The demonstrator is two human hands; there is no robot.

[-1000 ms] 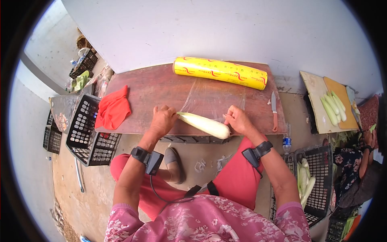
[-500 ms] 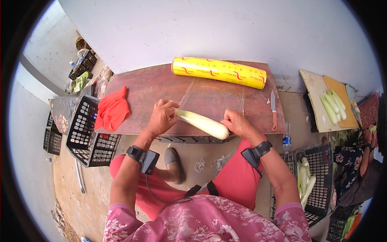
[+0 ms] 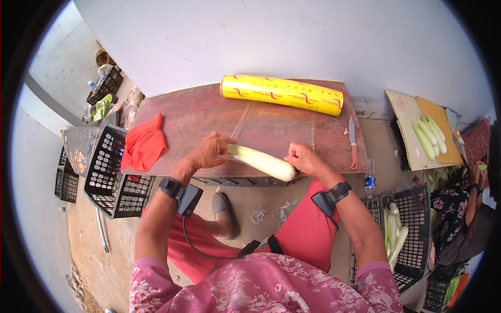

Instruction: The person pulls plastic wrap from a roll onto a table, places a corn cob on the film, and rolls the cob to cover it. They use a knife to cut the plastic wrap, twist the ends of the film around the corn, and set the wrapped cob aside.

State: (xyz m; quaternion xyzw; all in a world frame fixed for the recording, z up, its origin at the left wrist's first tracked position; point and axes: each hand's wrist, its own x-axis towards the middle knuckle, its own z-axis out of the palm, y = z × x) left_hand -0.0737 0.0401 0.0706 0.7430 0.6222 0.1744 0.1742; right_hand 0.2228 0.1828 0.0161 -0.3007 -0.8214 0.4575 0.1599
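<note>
A long pale vegetable (image 3: 266, 165), whitish with a greener left end, lies slantwise at the table's front edge on clear cling film (image 3: 279, 122). The film runs toward me from a yellow-wrapped roll (image 3: 282, 95) at the back. My left hand (image 3: 211, 150) is at the vegetable's green end, fingers bent and closed by the film's left edge. At the thick end my right hand (image 3: 305, 159) is closed in a pinch by the film's right edge. The transparent film is hard to see in both hands.
A knife (image 3: 353, 146) lies on the table's right, a red cloth (image 3: 145, 143) on its left. Black crates (image 3: 107, 169) stand at left; another crate (image 3: 415, 229) at right holds pale vegetables. More vegetables (image 3: 430, 136) lie on a board. A co-worker's arm (image 3: 472, 195) shows far right.
My left hand has turned, its index finger now reaching over the vegetable's green end. The right hand and the vegetable have hardly moved.
</note>
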